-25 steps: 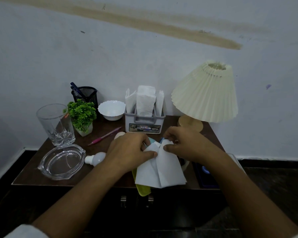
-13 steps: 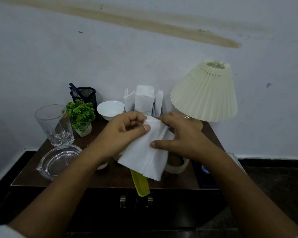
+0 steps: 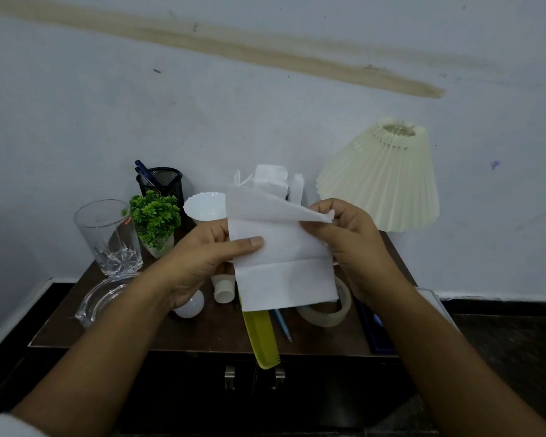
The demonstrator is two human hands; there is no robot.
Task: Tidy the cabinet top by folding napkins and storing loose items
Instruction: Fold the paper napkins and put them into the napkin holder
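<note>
A yellow-green plastic comb (image 3: 260,339) overhangs the front edge of the dark wooden cabinet top (image 3: 202,332). Above its middle, the left hand (image 3: 202,260) pinches a white paper napkin (image 3: 281,266) by its left side, and the right hand (image 3: 353,247) pinches its folded-over top corner. More upright napkins (image 3: 270,178) stand near the back edge.

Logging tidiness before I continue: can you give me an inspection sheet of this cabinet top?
Surface: dark wooden cabinet top, crowded.
Job's things: white napkin held up, top corner folded over; spare napkins standing behind it.
Clutter: yellow comb overhanging the front edge, pen, tape roll, bulb, glass, ashtray, plant, bowl, pen cup.
Grips: left grip pinches the napkin's left edge; right grip holds its folded corner.
Cables: nothing seen.
Surroundings: pleated lamp at right; stained white wall.
</note>
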